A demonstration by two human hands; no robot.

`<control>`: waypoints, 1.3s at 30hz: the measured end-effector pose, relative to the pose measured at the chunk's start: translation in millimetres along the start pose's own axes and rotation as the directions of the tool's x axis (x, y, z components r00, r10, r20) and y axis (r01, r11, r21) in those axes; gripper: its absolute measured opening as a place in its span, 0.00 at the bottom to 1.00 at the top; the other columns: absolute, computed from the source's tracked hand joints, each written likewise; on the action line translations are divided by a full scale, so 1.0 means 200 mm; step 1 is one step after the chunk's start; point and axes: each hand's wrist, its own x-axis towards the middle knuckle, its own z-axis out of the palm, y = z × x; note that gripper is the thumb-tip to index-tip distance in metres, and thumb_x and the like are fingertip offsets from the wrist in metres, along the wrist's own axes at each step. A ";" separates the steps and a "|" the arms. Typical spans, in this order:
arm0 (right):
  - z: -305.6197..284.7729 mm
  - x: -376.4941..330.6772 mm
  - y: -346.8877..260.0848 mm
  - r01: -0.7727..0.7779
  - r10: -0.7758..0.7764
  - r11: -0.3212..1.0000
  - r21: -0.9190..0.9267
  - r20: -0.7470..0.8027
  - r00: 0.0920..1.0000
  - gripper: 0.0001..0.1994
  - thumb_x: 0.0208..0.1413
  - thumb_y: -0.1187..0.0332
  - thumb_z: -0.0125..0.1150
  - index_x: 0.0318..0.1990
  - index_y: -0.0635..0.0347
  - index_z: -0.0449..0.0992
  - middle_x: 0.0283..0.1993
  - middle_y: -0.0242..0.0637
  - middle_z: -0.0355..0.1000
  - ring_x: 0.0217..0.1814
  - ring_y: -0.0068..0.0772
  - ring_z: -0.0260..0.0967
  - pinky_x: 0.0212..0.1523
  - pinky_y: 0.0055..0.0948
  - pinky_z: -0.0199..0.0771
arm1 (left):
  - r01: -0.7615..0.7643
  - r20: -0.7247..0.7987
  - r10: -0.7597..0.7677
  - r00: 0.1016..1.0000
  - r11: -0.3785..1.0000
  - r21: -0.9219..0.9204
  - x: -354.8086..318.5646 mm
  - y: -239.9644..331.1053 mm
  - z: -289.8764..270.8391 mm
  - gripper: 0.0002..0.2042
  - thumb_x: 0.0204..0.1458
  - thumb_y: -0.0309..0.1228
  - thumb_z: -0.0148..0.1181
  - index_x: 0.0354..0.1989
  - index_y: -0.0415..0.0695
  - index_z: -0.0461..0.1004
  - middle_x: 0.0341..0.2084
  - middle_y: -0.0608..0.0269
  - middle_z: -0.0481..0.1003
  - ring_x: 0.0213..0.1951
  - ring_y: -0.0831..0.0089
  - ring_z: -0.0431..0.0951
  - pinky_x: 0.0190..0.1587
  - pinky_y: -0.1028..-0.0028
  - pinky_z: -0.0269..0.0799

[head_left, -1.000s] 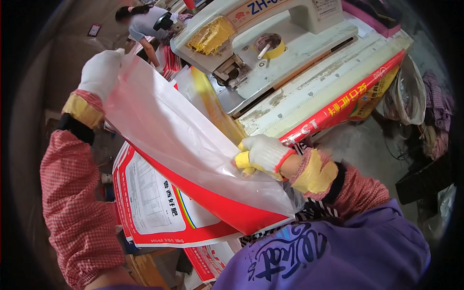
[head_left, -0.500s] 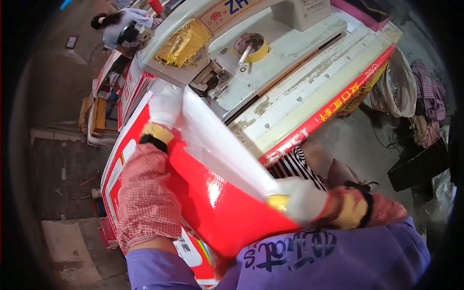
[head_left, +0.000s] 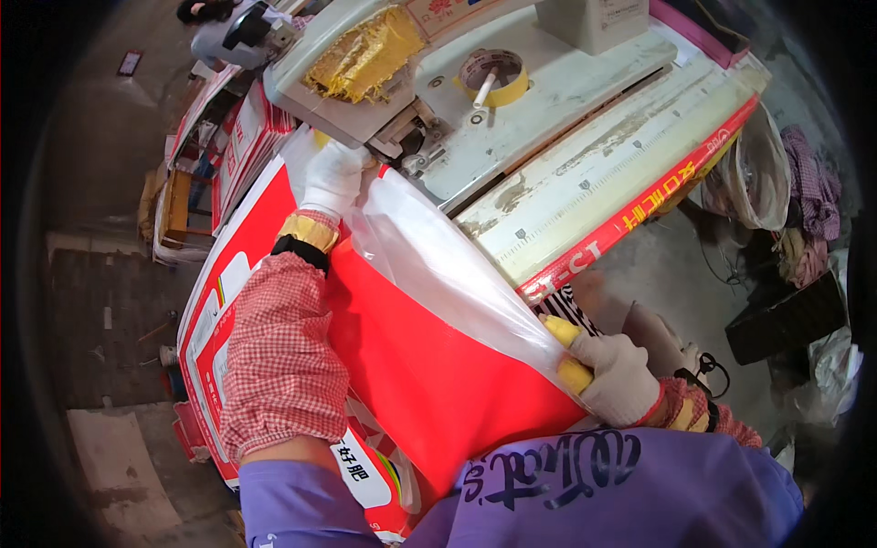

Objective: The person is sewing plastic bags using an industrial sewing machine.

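A big red sack [head_left: 429, 365] with a clear plastic liner [head_left: 438, 265] lies stretched across the person's lap, its top edge pulled up against the sewing machine [head_left: 475, 100] on the worn counter [head_left: 585, 201]. The left hand [head_left: 333, 173], in a white glove, has its grip clamped on the sack's far corner right at the machine head. The right hand [head_left: 612, 374], gloved too, has its grip closed around the liner's near corner. What the sack holds cannot be seen. More printed sacks [head_left: 237, 137] sit stacked beyond the left hand. A roll of yellow tape [head_left: 493, 78] rests on the machine bed.
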 end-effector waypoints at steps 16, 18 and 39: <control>0.20 0.50 -0.20 0.207 -0.226 0.859 -0.468 0.015 0.974 0.17 0.55 0.64 0.51 0.52 0.51 0.70 0.23 0.39 0.73 0.26 0.46 0.73 0.26 0.44 0.72 | 0.267 0.107 -0.272 0.956 0.962 0.056 0.30 -0.64 0.09 0.14 0.45 0.37 0.60 0.39 0.42 0.76 0.35 0.46 0.77 0.40 0.51 0.76 0.41 0.63 0.72; 0.25 0.77 -0.33 0.226 -0.269 0.771 -0.596 0.018 0.963 0.18 0.53 0.66 0.51 0.52 0.54 0.70 0.24 0.40 0.74 0.28 0.47 0.74 0.26 0.45 0.72 | 0.148 -0.153 -0.196 0.969 0.949 -0.280 0.42 -0.80 -0.05 0.15 0.48 0.38 0.57 0.41 0.43 0.75 0.37 0.45 0.76 0.43 0.51 0.75 0.43 0.63 0.71; 0.03 1.42 -0.47 0.809 -0.522 0.209 -0.550 0.637 0.568 0.13 0.39 0.57 0.68 0.31 0.53 0.81 0.38 0.36 0.77 0.35 0.38 0.73 0.36 0.38 0.72 | -0.378 0.945 0.221 0.240 0.918 -0.119 0.15 1.10 -0.92 0.25 0.37 0.48 0.66 0.41 0.44 0.74 0.30 0.57 0.76 0.39 0.57 0.75 0.44 0.64 0.69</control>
